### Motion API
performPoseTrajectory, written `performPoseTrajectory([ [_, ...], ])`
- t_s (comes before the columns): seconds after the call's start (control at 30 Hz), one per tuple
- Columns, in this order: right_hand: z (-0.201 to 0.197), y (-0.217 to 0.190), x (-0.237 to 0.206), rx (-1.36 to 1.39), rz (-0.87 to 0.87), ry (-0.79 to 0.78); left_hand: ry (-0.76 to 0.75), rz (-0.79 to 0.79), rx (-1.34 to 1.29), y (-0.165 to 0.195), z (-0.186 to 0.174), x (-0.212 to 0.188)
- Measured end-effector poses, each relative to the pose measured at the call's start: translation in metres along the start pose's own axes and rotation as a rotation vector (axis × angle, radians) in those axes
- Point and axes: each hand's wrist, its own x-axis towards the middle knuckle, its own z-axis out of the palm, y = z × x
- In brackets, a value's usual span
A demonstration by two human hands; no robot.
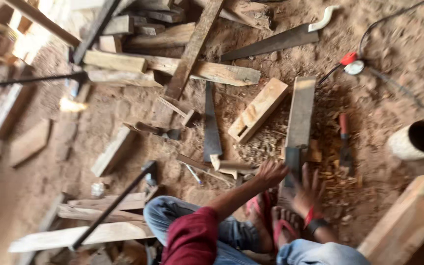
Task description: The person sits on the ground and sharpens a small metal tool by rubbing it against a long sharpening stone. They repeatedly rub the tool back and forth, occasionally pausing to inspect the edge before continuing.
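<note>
Here, person seated on the dirt floor [123, 108], both hands at a narrow plank [300, 115]. Left hand [270, 172] clenched near its close end; right hand [307, 189] spread flat beside it (motion blur, grip unclear). Looks like positioning; steadying comes next. Handsaw [211, 125] lies nearby.

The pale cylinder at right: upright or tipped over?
Tipped: the pale cylinder lies on its side on the dirt floor, its dark open mouth facing sideways.

Both hands, left hand [269, 172] and right hand [306, 190], rest on a plank [300, 118] pointing toward twelve o'clock; a handsaw [211, 125] lies at its nine o'clock.
</note>
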Motion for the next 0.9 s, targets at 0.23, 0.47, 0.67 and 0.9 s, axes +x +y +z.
performPoseTrajectory([
  [0.23, -0.016, 0.016, 0.053, -0.223, -0.01, -0.171, -0.117, -0.131, -0.186, -0.021, -0.013, 0.046],
  [0.47, 0.014, 0.001, -0.025, -0.159, 0.077, -0.278, -0.295, 0.031, -0.224, 0.01, 0.005, -0.008],
  [0.67, 0.002, 0.024, 0.076, -0.169, 0.0, -0.117, -0.321, -0.197, -0.189, -0.037, 0.002, 0.061],
  [0.9, 0.023, 0.009, -0.029, 0.035, -0.064, 0.008, -0.189, 0.129, -0.043, 0.01, 0.014, -0.012],
])
